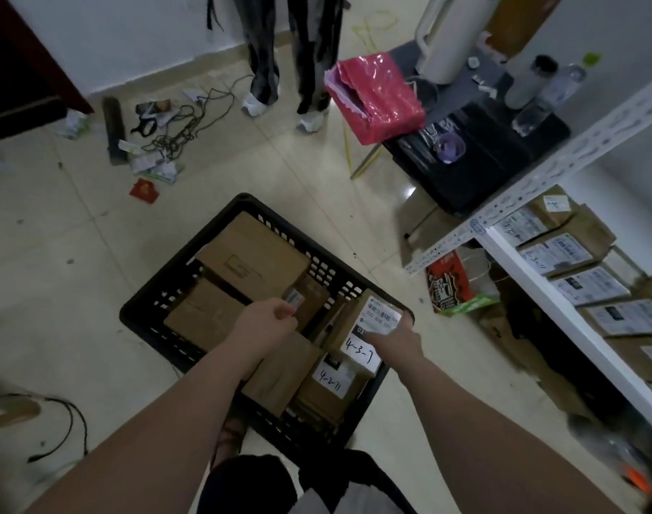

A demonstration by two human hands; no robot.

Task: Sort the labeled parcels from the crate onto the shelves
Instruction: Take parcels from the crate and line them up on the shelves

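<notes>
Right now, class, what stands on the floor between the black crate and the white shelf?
The head view shows a red-and-black printed bag with a green bottom standing on the tiled floor between the crate and the shelf.

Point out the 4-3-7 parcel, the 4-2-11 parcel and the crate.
4-3-7 parcel [359, 352]: head view, on its handwritten number.
4-2-11 parcel [330, 378]: head view, on its white label.
crate [161, 287]: head view, on its left wall.
</notes>
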